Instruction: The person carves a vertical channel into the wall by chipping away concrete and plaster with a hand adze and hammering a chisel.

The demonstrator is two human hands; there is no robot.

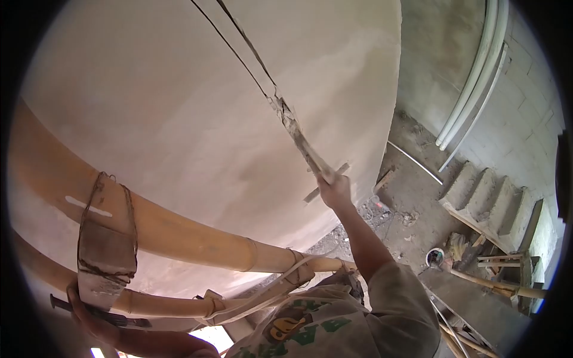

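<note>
My right hand [335, 190] is raised against the large plastered wall [179, 107], its fingers closed at the lower end of a rough groove [292, 128]. What it grips there is too small to make out. Two dark lines run up the wall from the groove, and a short slot crosses near the hand. At the lower left, my left hand [89, 316] is wrapped round a dark tool [116, 319] with a bristle-like end. That hand is beside a wooden block [107, 256] tied with wire to a bamboo pole [179, 235].
A second bamboo pole [167, 304] runs below the first. Concrete steps [486, 203] stand at the right, with white pipes [471, 77] leaning on the wall above them. Rubble, a bucket [435, 256] and a white pipe [415, 162] lie on the floor below.
</note>
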